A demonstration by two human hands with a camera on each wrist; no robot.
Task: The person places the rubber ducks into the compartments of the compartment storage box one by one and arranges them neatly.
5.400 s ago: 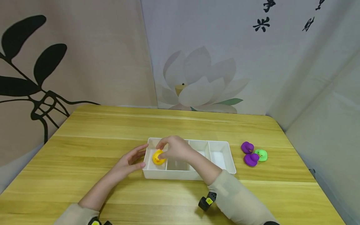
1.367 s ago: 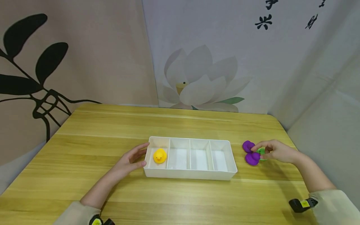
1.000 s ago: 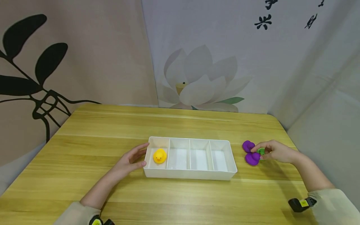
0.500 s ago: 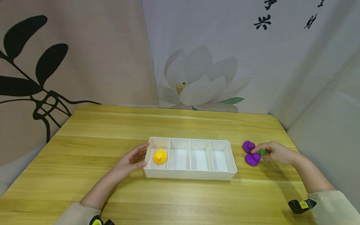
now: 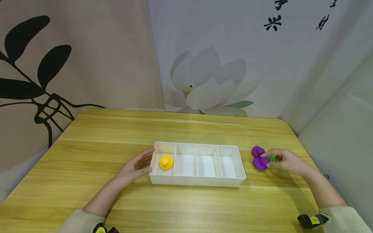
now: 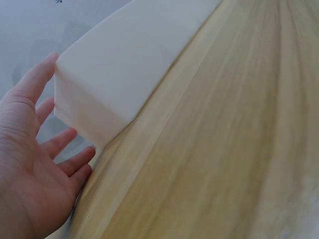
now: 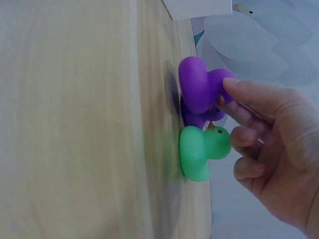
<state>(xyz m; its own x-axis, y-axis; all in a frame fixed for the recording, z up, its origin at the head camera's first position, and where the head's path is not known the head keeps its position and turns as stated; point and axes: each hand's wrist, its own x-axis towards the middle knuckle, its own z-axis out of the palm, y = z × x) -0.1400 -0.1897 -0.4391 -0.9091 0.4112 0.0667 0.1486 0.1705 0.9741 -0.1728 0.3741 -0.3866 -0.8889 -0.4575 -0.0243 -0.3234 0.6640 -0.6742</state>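
Note:
My right hand (image 5: 287, 160) pinches the head of the nearer purple rubber duck (image 7: 195, 84) between thumb and forefinger. Behind it sits a second purple rubber duck (image 5: 257, 151), partly hidden in the right wrist view. A green rubber duck (image 7: 194, 152) stands close beside them, half covered by my right fingers in the head view. My left hand (image 5: 135, 166) rests against the left end of a white four-section tray (image 5: 198, 181), its fingers loosely extended. A yellow rubber duck (image 5: 165, 161) sits in the tray's leftmost compartment.
The wooden table (image 5: 180, 207) carries the tray in its middle and the loose ducks to the right. A printed cloth backdrop (image 5: 215, 64) hangs behind the far edge, and a pale curtain (image 5: 344, 113) runs along the right side.
Earlier, my right hand was over the yellow duck in the tray; it moved right to the loose ducks. Just now the nearer purple duck shifted slightly in its grip. My left hand stayed put.

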